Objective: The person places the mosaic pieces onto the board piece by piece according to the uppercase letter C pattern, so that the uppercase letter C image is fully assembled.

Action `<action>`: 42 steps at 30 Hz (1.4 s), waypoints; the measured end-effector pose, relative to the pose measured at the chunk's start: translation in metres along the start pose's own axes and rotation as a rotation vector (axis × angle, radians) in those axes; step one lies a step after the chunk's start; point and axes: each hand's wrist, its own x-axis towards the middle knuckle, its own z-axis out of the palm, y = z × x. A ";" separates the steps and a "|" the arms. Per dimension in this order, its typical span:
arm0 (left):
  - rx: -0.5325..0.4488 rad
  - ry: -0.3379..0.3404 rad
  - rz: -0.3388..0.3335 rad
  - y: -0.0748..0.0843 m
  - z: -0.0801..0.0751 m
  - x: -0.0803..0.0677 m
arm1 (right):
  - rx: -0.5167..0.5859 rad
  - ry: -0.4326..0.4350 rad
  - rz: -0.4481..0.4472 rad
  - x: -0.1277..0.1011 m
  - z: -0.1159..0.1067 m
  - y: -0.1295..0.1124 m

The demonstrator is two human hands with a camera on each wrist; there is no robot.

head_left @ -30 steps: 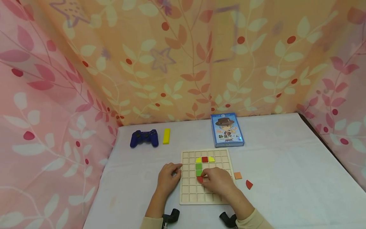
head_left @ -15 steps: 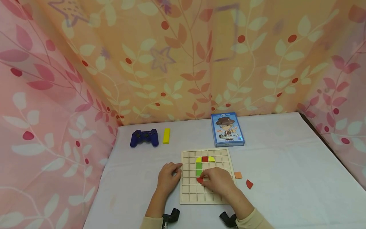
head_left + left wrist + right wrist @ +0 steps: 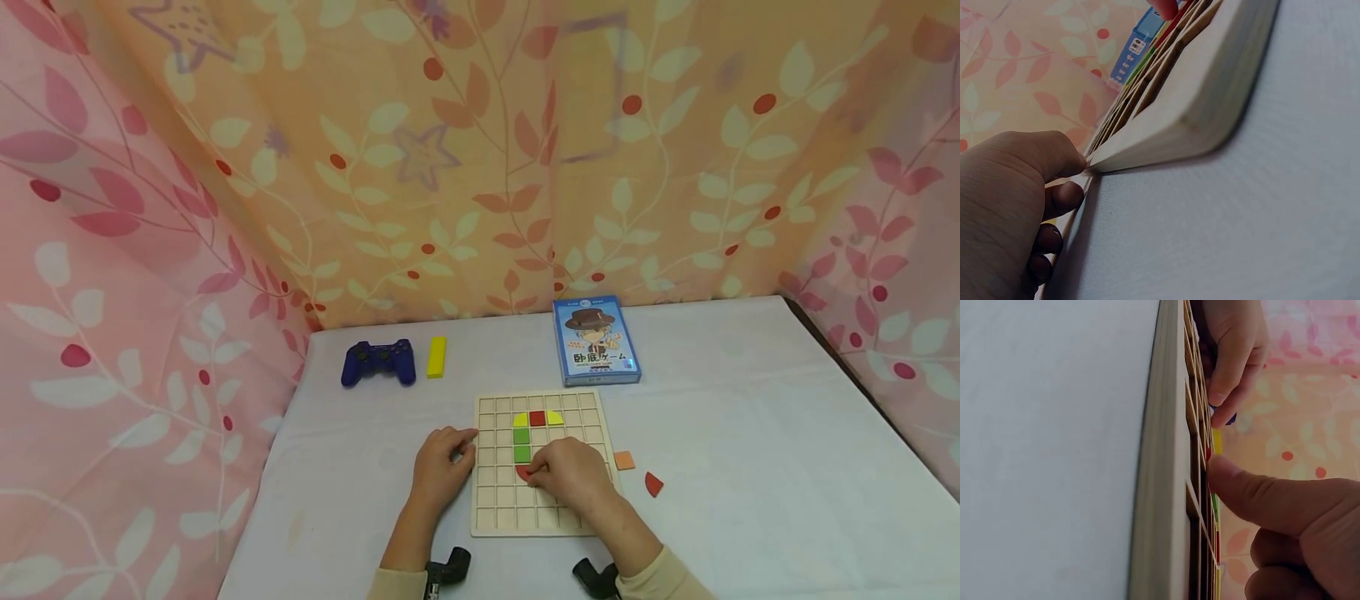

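Observation:
A wooden grid board lies on the white table. My right hand is over its middle, thumb and fingertip pinching a red quarter-circle tile at a cell just below two green square tiles. Part of the red tile is hidden by the fingertips. In the right wrist view the thumb meets the red tile low at the grid. Along the row above the green tiles sit a red square tile and a yellow quarter-circle tile. My left hand rests at the board's left edge, fingertips touching it.
An orange square tile and another red quarter-circle tile lie right of the board. Behind it are a blue game controller, a yellow block and a blue game box. Patterned curtains surround the table.
My right fingertips have shifted slightly over the red quarter-circle tile, which now sits straighter below the green tiles. The left hand and the board stay in place.

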 end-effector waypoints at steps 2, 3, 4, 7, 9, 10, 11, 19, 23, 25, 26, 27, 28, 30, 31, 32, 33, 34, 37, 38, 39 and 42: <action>-0.002 0.000 -0.002 0.000 0.000 -0.001 | 0.019 -0.013 0.002 0.000 -0.001 0.000; -0.004 -0.002 -0.006 0.000 0.000 -0.001 | 0.032 -0.020 0.003 0.000 -0.002 0.000; -0.004 -0.001 -0.007 0.000 0.000 -0.001 | 0.042 -0.025 0.006 -0.001 -0.003 -0.001; -0.002 -0.002 -0.006 0.000 0.000 -0.001 | 0.050 -0.029 0.007 -0.001 -0.008 -0.002; 0.002 -0.001 0.001 0.000 0.001 -0.001 | 0.061 -0.024 0.007 -0.002 -0.013 -0.004; 0.003 0.000 0.003 0.000 0.001 -0.001 | 0.063 -0.020 0.007 -0.003 -0.016 -0.005; 0.004 -0.001 0.003 0.000 0.002 -0.001 | 0.065 -0.015 0.003 -0.003 -0.019 -0.006; -0.006 -0.004 -0.007 0.001 0.002 0.000 | 0.056 0.034 -0.002 -0.010 -0.046 -0.009; -0.005 -0.007 -0.006 0.001 0.001 -0.001 | 0.079 0.031 0.042 -0.014 -0.059 -0.005; 0.000 -0.010 -0.009 0.000 0.001 -0.001 | 0.094 0.028 0.071 -0.014 -0.065 -0.002; 0.002 -0.010 -0.010 0.000 0.001 -0.001 | 0.096 0.029 0.087 -0.014 -0.068 0.001; 0.003 -0.012 -0.012 -0.001 0.001 -0.001 | 0.101 0.028 0.101 -0.014 -0.072 0.004; 0.004 -0.013 -0.014 -0.001 0.001 -0.001 | 0.109 0.027 0.117 -0.013 -0.075 0.008; 0.005 -0.014 -0.015 -0.002 0.001 -0.001 | 0.118 0.028 0.144 -0.013 -0.080 0.017; 0.005 -0.014 -0.015 -0.002 0.001 -0.001 | 0.120 0.026 0.157 -0.013 -0.083 0.021; 0.004 -0.014 -0.014 -0.002 0.001 -0.001 | 0.123 0.026 0.171 -0.013 -0.085 0.026; 0.003 -0.015 -0.014 -0.002 0.001 -0.001 | 0.127 0.026 0.182 -0.013 -0.088 0.031; 0.003 -0.015 -0.013 -0.003 0.001 -0.001 | 0.131 0.024 0.194 -0.013 -0.090 0.035; 0.005 -0.018 -0.018 -0.003 0.002 -0.001 | 0.148 0.010 0.233 -0.014 -0.096 0.047; 0.006 -0.019 -0.018 -0.004 0.002 -0.001 | 0.155 0.004 0.243 -0.015 -0.098 0.051; 0.005 -0.019 -0.021 -0.004 0.002 -0.001 | 0.162 -0.004 0.252 -0.015 -0.100 0.055; 0.002 -0.017 -0.024 -0.004 0.003 0.000 | 0.193 -0.032 0.275 -0.016 -0.103 0.067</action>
